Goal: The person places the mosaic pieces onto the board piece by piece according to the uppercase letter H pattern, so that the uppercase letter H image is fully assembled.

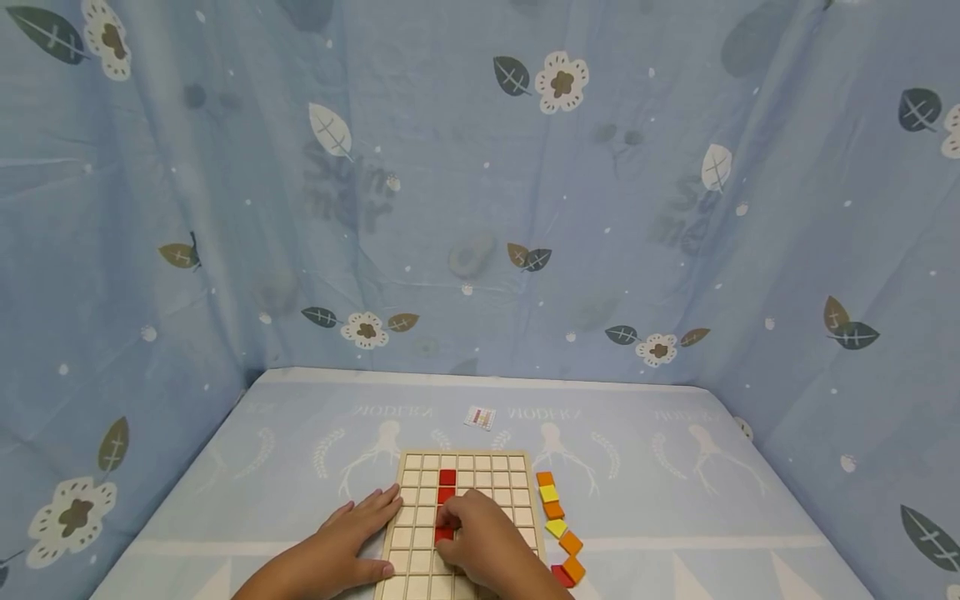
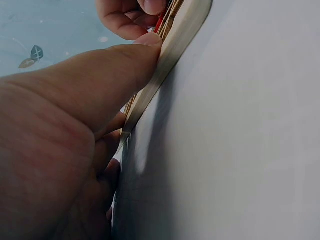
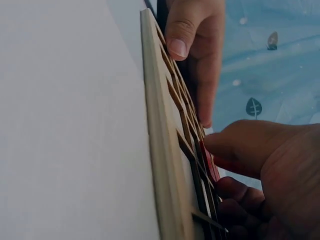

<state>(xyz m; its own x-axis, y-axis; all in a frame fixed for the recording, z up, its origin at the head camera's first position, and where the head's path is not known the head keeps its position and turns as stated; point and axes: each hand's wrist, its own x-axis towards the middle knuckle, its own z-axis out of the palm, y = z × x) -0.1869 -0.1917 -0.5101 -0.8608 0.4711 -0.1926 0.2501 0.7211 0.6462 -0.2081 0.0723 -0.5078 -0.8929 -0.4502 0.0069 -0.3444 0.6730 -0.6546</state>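
Note:
A wooden grid board with square cells lies on the table. Two red square tiles sit one below the other in a column near its upper middle. My right hand is over the board, its thumb and curled fingers around another red tile lower in that column. In the right wrist view, this red tile shows between thumb and fingers at the grid. My left hand rests along the board's left edge with fingers extended, thumb touching the frame. Cells under my right hand are hidden.
Right of the board runs a loose row of orange tiles, yellow tiles and a red tile. A small patterned card lies beyond the board. Floral curtains hang behind and beside the table.

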